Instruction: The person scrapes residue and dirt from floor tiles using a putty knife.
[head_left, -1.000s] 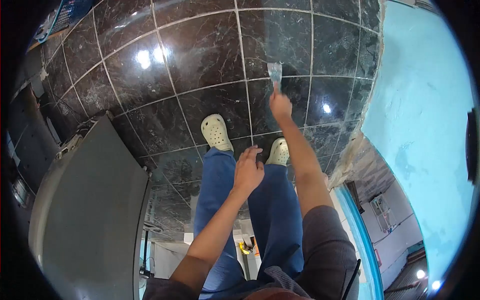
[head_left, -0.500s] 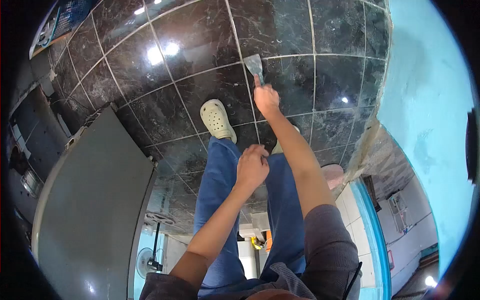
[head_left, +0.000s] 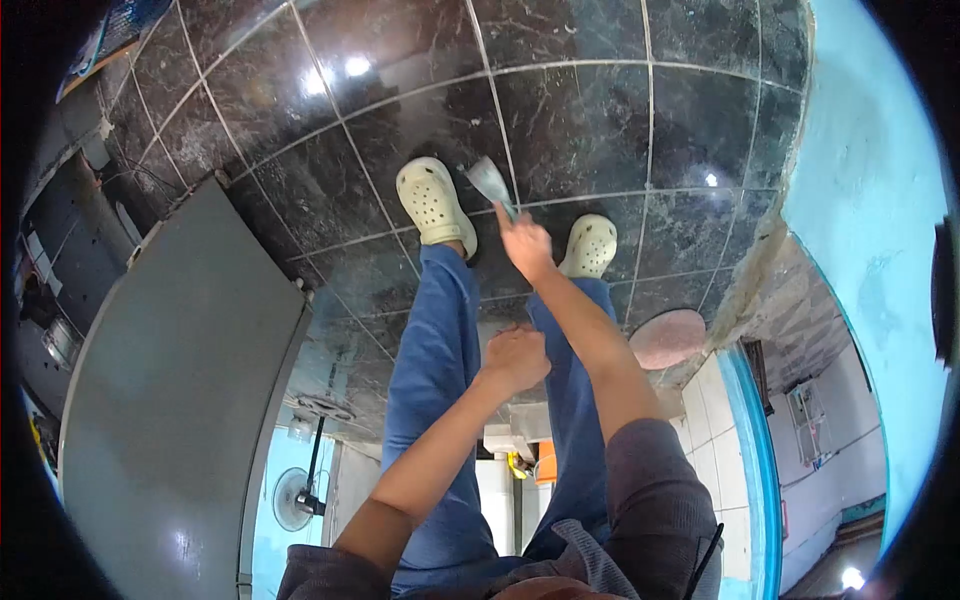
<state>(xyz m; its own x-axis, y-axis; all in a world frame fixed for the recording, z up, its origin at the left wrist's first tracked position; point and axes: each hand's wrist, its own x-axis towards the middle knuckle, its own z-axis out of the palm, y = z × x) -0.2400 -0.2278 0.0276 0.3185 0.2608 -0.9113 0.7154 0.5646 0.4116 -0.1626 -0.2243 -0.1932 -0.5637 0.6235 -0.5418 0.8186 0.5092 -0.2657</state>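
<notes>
My right hand (head_left: pixel 526 246) is wrapped round the handle of a putty knife (head_left: pixel 490 182), its index finger stretched along the tool. The wide metal blade points up and left, over the dark floor tiles between my two feet. My left hand (head_left: pixel 516 358) is curled into a fist beside my right knee, with nothing showing in it. Pale clogs with holes cover my feet: the left clog (head_left: pixel 432 203) lies just left of the blade, the right clog (head_left: pixel 590 246) to the right of my right hand.
Dark tiled floor (head_left: pixel 590 130) with pale grout lines stretches ahead. On the left stands a large grey panel (head_left: pixel 180 380). A light blue wall (head_left: pixel 870 180) borders the right, near a pink round mat (head_left: pixel 668 339). Behind me are a fan (head_left: pixel 292 498) and an orange object (head_left: pixel 546 462).
My right hand has drawn the putty knife back toward my feet, and its blade has turned left. My left hand has moved slightly back and its fingers have curled in. More of the right clog shows.
</notes>
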